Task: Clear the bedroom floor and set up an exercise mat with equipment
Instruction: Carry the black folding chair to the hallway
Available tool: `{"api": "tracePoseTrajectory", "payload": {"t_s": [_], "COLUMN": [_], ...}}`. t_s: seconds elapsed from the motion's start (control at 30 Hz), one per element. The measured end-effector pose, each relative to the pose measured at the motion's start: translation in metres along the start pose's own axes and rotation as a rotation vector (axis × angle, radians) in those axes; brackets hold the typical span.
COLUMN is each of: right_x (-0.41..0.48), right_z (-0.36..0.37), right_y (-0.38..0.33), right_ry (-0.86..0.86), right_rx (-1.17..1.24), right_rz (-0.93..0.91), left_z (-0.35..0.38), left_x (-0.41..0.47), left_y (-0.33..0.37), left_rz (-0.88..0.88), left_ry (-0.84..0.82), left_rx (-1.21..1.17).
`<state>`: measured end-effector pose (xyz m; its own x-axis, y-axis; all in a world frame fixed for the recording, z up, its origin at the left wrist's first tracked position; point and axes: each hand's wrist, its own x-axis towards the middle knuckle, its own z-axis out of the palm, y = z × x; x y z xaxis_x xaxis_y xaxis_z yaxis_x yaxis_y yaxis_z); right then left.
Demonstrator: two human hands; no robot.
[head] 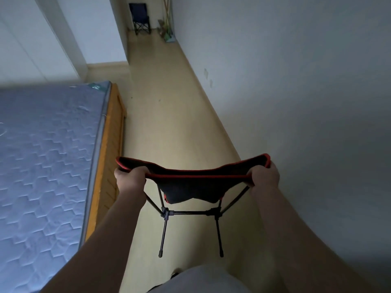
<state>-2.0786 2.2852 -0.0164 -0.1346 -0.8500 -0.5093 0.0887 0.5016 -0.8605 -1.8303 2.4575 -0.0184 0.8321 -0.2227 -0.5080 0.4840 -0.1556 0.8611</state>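
Dim, bluish light, brightest at the upper left and on the mattress (46, 144). The right wall (317, 81) sinks into grey shadow. Wide-angle distortion bends the edges; detail is soft throughout.

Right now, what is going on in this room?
A person holds a small folding chair, black with red trim, by its top edge: the left hand grips one corner and the right hand the other. It appears lifted off the floor, in the aisle between the bed and the wall. At the far end stand a dark blue folding chair and some brooms in the corner.
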Motion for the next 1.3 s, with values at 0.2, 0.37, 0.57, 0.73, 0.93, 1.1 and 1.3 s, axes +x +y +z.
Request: {"api": "tracePoseTrajectory", "payload": {"t_s": [0.2, 0.37, 0.57, 0.73, 0.93, 1.1, 1.3], "right_x": [-0.016, -0.008, 0.032, 0.084, 0.143, 0.188, 0.229], "right_z": [0.056, 0.093, 0.143, 0.2, 0.271, 0.337, 0.433], "right_y": [-0.007, -0.016, -0.034, -0.062, -0.111, -0.152, -0.184], "right_ry": [-0.124, -0.17, -0.181, -0.197, -0.299, -0.365, -0.406], "right_rx": [0.097, 0.205, 0.281, 0.359, 0.339, 0.243, 0.194], "right_rz": [0.022, 0.076, 0.094, 0.12, 0.115, 0.081, 0.048], "left_z": [-0.014, -0.007, 0.02, 0.066, 0.121, 0.165, 0.2], "left_x": [0.05, 0.084, 0.127, 0.171, 0.223, 0.272, 0.354], "left_y": [0.027, 0.053, 0.082, 0.109, 0.157, 0.198, 0.249], "left_rz": [0.003, 0.044, 0.091, 0.083, 0.105, 0.151, 0.17], "left_ry": [-0.07, -0.14, -0.233, -0.222, -0.189, -0.145, -0.134], "left_rx": [-0.201, -0.244, -0.276, -0.336, -0.346, -0.383, -0.413]}}
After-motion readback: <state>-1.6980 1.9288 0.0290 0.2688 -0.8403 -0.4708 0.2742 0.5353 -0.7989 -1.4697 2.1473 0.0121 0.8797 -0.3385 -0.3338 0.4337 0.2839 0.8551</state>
